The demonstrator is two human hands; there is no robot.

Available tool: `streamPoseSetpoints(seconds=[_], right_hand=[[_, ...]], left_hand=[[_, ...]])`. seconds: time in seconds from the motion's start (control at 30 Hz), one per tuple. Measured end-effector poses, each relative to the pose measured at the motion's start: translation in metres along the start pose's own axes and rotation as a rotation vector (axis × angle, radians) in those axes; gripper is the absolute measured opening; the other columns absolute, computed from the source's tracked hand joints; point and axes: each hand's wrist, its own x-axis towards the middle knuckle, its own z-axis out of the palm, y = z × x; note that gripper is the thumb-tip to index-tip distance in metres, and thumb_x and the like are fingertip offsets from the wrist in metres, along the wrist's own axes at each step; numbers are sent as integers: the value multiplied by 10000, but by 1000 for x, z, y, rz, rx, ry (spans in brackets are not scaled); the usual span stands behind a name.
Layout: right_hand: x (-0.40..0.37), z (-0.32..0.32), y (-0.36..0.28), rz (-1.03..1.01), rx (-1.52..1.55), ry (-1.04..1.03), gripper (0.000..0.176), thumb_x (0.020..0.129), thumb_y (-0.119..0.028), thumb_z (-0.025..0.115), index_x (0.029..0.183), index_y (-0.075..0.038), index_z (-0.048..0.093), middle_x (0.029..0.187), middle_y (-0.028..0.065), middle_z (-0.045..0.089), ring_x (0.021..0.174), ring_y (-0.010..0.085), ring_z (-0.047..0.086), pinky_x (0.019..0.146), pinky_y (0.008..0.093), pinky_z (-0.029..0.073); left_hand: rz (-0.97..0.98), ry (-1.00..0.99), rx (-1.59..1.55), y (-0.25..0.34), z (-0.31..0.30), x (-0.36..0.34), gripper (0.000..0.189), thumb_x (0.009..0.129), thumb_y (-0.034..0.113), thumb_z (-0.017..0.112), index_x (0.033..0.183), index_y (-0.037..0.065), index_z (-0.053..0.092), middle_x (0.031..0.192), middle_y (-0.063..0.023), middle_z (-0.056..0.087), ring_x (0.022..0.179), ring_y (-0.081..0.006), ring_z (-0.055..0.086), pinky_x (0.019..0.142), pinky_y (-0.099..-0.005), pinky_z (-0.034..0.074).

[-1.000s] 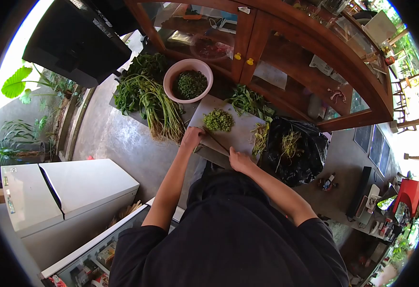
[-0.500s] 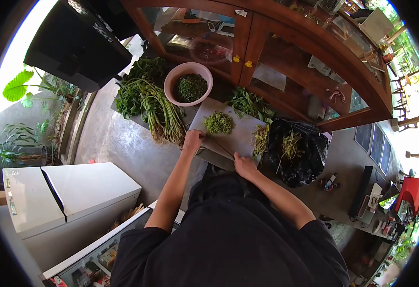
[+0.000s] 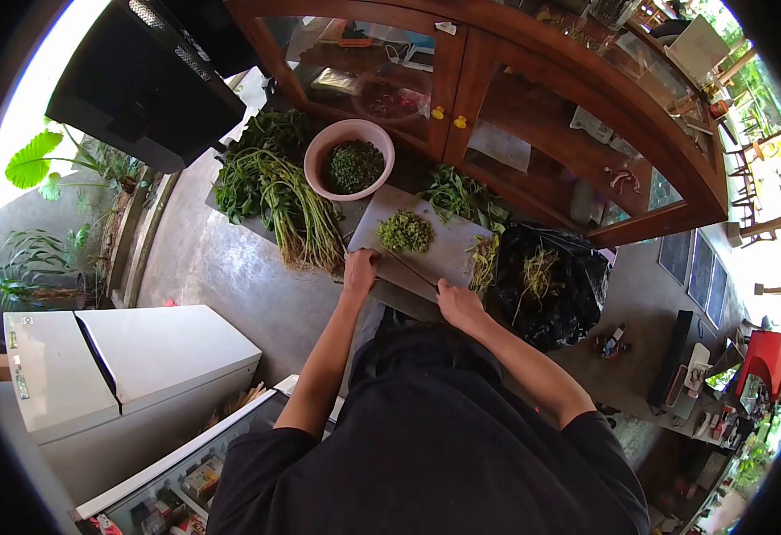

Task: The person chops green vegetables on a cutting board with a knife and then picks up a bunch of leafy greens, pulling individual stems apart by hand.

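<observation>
we see the right hand (image 3: 461, 305) grasping the knife (image 3: 415, 270), its handle hidden in the fist. the blade runs as a thin line along the near part of the board (image 3: 451, 245), slanting toward the left hand (image 3: 361, 270). that hand is curled at the board's left corner, close to the blade's far end; we cannot tell whether it pinches the tip or anything else.

just beyond the blade we find a pile (image 3: 406, 232) of chopped green bits on the board. at the board's right edge lie yellowish scraps (image 3: 482, 260), and by its far edge some leaves (image 3: 466, 193).

farther out, past the board's far left corner, we see a pink bowl (image 3: 313, 160) with chopped greens (image 3: 355, 167) inside. left of the bowl lies a bunch (image 3: 301, 209) of leafy stems, roots toward us. right of the board we have a black bag (image 3: 578, 294) with stems (image 3: 542, 272) on it. behind everything stands a wooden cabinet (image 3: 462, 76) with 2 yellow knobs (image 3: 438, 113).
</observation>
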Motion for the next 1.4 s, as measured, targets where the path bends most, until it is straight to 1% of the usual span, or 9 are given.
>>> streamPoseSetpoints(seconds=[0.13,0.4,0.6,0.7,0.8,0.97,1.07,1.23,1.4], right_hand=[[-8,-6,-4,-30,-24,-6,357,956,-250,453,1158,44,433,849,227,667,800,413,656,685,502,534],[-7,-10,-9,-45,1,-9,336,938,-249,476,1092,50,476,841,237,665,806,418,654,691,506,530],[-3,1,-15,8,-1,-77,303,923,-169,417,1134,46,444,859,253,664,822,425,655,705,516,530],[13,21,-18,20,-15,-35,228,913,-96,390,1105,16,442,922,245,672,856,392,669,705,474,549],[22,31,-18,42,34,-62,316,920,-108,376,1204,17,436,968,255,664,896,387,663,731,477,545],[12,43,8,-16,43,-57,472,926,-128,333,1373,23,353,980,269,658,914,403,655,802,497,522],[2,50,16,37,27,-71,482,913,-175,390,1357,10,357,952,274,660,889,437,643,787,526,508],[11,49,5,31,33,-81,501,921,-143,356,1394,19,323,993,272,653,919,421,640,805,509,512],[21,45,-4,0,22,-40,512,922,-112,346,1415,21,302,1005,254,656,915,404,647,786,499,527]], left_hand=[[53,1,32,4,0,-5,173,743,39,617,877,28,726,863,-180,670,819,-367,641,760,-428,515],[-21,-27,18,8,2,-11,202,767,69,602,930,47,719,952,-168,660,867,-357,632,786,-423,509],[68,52,23,-4,12,-14,155,785,63,601,891,26,708,943,-148,656,910,-349,618,811,-418,500],[42,45,-6,-3,11,-15,146,792,62,600,892,17,698,948,-146,648,939,-346,605,831,-416,491],[113,125,46,0,11,-17,140,789,42,610,885,31,712,920,-147,657,859,-353,632,780,-415,510],[94,94,59,2,9,-18,132,807,55,597,895,30,693,934,-137,634,932,-355,586,835,-425,480],[119,118,61,3,9,-19,126,807,56,600,887,32,694,923,-132,630,924,-353,581,839,-425,476],[150,129,84,0,11,-21,141,790,66,612,892,33,705,906,-129,622,924,-342,579,850,-423,469],[161,-21,131,1,-1,-20,179,770,76,613,907,39,723,922,-132,625,948,-319,579,868,-419,468]])
